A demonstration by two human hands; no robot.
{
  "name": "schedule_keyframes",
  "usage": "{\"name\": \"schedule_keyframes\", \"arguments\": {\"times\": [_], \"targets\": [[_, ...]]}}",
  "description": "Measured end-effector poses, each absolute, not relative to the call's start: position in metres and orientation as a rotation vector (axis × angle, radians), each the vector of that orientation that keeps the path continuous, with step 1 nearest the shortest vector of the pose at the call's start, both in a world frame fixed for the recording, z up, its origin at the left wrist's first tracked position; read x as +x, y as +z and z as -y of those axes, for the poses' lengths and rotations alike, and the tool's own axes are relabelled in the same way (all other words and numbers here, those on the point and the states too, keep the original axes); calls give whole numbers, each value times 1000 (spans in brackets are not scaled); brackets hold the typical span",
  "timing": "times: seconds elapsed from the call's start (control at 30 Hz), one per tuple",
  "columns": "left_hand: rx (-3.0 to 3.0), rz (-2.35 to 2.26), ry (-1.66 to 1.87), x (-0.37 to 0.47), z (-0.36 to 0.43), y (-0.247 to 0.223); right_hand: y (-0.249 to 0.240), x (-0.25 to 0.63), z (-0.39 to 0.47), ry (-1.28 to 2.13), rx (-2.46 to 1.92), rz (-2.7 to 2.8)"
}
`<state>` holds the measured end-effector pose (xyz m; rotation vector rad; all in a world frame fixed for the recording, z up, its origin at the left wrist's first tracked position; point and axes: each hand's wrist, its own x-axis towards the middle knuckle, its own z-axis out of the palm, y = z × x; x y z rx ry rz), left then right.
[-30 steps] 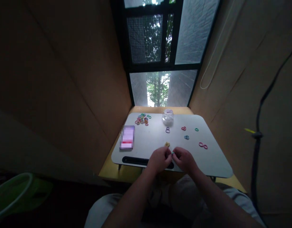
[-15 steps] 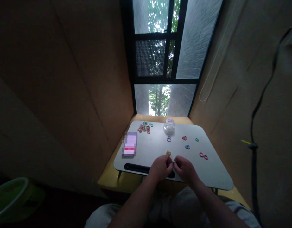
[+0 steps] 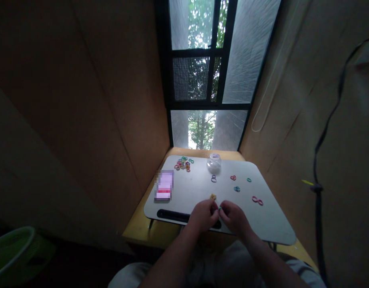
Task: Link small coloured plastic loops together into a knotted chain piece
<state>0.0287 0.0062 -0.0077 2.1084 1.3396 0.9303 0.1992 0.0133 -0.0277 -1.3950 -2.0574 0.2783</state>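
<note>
Over the front edge of a white lap table [image 3: 184, 192], my left hand [image 3: 204, 214] and my right hand [image 3: 233, 215] meet fingertip to fingertip. Both are closed in a pinch. A bit of a green hair tie [image 3: 220, 208] shows between them, at the right fingertips; most of it is hidden by fingers. Just beyond my left hand lies a yellow bunch of hair ties [image 3: 213, 197]. Farther off are a purple pair [image 3: 213, 179], a red bunch [image 3: 233, 178], a blue bunch [image 3: 237, 189], a single green tie [image 3: 249, 180] and a pink pair [image 3: 257, 201].
A mixed pile of hair ties [image 3: 183, 163] lies at the back left, with a phone [image 3: 164, 186] nearer. A clear round jar [image 3: 214, 164] stands at the back. A black slot [image 3: 174, 216] runs along the front edge. A green basket [image 3: 19, 252] sits low at left.
The whole view has shifted slightly downward in the picture. My hands stay together at the same spot over the table, with only slight finger movement around the green hair tie.
</note>
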Motion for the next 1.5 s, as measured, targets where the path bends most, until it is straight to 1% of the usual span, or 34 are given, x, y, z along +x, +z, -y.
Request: {"name": "schedule_keyframes", "arguments": {"times": [1.17, 1.5], "targets": [[2091, -1292, 875, 32, -12, -1, -16, 201, -15, 389, -1360, 2028], [2098, -1305, 907, 31, -9, -3, -19, 200, -14, 358, -1370, 2040]]}}
